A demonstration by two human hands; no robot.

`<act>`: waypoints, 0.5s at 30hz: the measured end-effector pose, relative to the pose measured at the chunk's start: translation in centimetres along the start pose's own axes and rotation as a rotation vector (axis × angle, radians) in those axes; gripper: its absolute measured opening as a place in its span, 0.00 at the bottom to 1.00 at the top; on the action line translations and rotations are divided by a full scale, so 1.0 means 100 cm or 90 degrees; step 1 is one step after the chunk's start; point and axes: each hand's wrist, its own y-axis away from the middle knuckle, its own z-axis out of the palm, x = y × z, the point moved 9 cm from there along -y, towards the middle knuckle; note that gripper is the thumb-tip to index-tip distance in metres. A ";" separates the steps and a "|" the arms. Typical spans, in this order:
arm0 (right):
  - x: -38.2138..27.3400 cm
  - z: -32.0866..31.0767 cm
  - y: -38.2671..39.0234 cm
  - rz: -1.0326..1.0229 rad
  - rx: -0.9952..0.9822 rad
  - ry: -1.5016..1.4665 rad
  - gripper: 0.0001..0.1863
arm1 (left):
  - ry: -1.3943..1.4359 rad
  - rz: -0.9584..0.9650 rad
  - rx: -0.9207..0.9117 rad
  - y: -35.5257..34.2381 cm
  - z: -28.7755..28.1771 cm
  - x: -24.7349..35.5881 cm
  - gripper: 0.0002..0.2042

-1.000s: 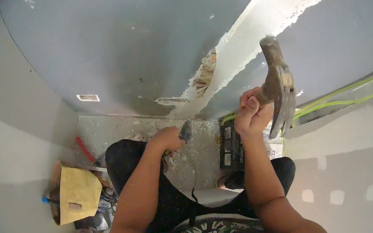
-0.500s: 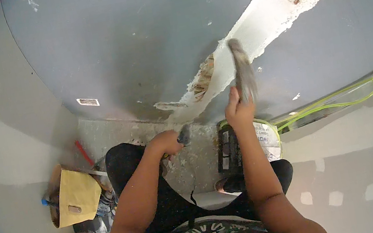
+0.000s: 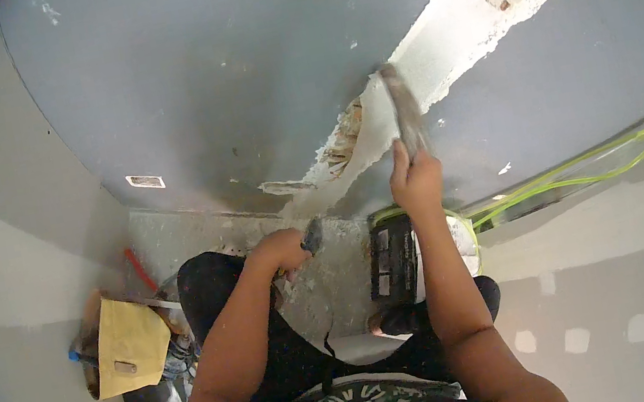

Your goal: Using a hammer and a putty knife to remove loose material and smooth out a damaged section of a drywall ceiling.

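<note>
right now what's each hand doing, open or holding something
left hand: closed on a small grey tool, kind unclear.
right hand: closed on a hammer, raised at the stripped wall.

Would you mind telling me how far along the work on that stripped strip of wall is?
A long diagonal strip of the grey wall is already stripped to white. The right hand holds a hammer against its lower end, where crumbling, brownish material is left. The left hand holds a small tool low, away from the wall.
</note>
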 end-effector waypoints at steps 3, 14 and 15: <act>-0.032 -0.010 -0.008 0.049 -0.072 0.055 0.19 | 0.003 -0.007 0.006 0.000 -0.005 0.001 0.13; -0.034 -0.015 -0.023 0.106 -0.136 0.081 0.12 | 0.022 -0.040 -0.040 -0.004 0.012 -0.010 0.18; -0.040 -0.016 -0.021 0.096 -0.140 0.080 0.12 | 0.009 -0.005 -0.007 -0.004 0.008 -0.009 0.15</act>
